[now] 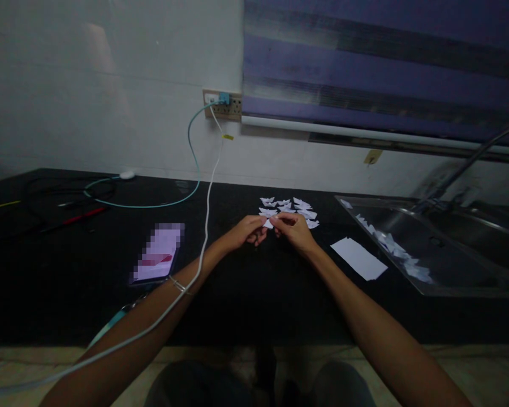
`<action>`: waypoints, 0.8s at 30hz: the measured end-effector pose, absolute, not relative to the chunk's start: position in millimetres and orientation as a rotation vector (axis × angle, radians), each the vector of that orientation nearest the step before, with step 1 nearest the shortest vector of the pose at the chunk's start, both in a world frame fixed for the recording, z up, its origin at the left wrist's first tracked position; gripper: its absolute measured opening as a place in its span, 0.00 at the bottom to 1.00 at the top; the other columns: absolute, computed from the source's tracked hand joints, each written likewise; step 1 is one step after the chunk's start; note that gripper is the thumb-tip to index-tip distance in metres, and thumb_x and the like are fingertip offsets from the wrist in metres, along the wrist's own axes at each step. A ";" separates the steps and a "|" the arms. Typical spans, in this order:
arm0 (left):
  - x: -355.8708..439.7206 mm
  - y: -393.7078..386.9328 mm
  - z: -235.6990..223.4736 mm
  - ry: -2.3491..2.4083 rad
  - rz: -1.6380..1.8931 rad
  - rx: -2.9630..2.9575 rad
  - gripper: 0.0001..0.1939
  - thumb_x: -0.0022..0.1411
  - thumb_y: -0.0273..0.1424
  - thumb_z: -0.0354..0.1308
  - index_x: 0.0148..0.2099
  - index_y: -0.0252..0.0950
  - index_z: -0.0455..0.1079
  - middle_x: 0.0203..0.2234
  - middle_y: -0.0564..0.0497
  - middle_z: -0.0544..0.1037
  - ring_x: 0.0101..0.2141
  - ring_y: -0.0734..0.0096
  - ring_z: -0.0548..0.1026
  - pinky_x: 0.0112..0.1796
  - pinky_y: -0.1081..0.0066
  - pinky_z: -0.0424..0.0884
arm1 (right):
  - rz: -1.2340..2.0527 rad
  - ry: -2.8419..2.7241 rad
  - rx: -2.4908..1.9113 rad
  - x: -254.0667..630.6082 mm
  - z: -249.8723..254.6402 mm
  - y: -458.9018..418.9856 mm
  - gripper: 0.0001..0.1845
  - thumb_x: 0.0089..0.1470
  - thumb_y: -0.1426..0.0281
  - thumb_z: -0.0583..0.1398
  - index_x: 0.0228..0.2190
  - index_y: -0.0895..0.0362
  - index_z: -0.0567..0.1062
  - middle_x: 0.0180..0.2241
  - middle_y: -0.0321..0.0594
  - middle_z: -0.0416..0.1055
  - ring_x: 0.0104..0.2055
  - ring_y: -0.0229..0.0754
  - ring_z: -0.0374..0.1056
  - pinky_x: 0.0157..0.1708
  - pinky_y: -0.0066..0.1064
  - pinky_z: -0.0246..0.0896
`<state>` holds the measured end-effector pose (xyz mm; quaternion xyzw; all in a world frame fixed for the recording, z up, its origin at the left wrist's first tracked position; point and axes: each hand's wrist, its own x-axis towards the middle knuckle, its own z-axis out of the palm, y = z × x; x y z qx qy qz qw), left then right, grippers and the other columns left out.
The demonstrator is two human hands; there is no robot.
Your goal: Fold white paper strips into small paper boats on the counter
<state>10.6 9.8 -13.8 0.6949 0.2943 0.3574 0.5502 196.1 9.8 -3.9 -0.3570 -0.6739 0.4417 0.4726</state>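
Note:
Both my hands meet over the black counter, pinching a small piece of folded white paper [268, 224] between them. My left hand [249, 229] grips its left side with thumb and fingers closed. On the other side, my right hand [294, 228] pinches the paper's right edge. Just beyond the hands stand several small folded paper boats [302, 203] in rows, some partly hidden by my right hand. A stack of white paper sheets [358, 258] lies to the right of my right forearm.
More folded white papers [392, 246] line the left rim of the metal sink [453, 271]. A phone [159, 252] lies left of my left arm. One white cable [207, 209] crosses over that forearm from the wall socket [223, 105]. Dark cables and a red tool [85, 215] lie far left.

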 end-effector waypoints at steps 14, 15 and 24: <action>14.3 -3.9 -6.8 1.058 0.964 2.332 0.12 0.68 0.37 0.49 0.46 0.37 0.71 0.31 0.48 0.78 0.32 0.66 0.76 0.35 0.70 0.68 | 1.035 -1.486 -1.051 192.0 -13.2 17.2 0.16 0.43 0.61 0.67 0.33 0.57 0.77 0.20 0.34 0.71 0.19 0.36 0.63 0.19 0.28 0.61; 14.0 -3.8 -6.4 1.092 0.961 2.377 0.12 0.68 0.36 0.49 0.46 0.37 0.71 0.32 0.47 0.78 0.34 0.65 0.76 0.36 0.69 0.69 | 1.058 -1.459 -1.064 191.5 -13.3 17.1 0.15 0.43 0.62 0.67 0.32 0.58 0.77 0.19 0.33 0.70 0.18 0.35 0.62 0.18 0.28 0.61; 10.4 -3.7 -4.4 1.055 0.860 2.367 0.13 0.67 0.36 0.51 0.48 0.36 0.71 0.36 0.46 0.78 0.36 0.64 0.76 0.38 0.69 0.68 | 1.334 -1.326 -1.010 183.1 -17.4 11.0 0.13 0.42 0.66 0.66 0.33 0.58 0.77 0.22 0.34 0.71 0.20 0.32 0.63 0.20 0.26 0.65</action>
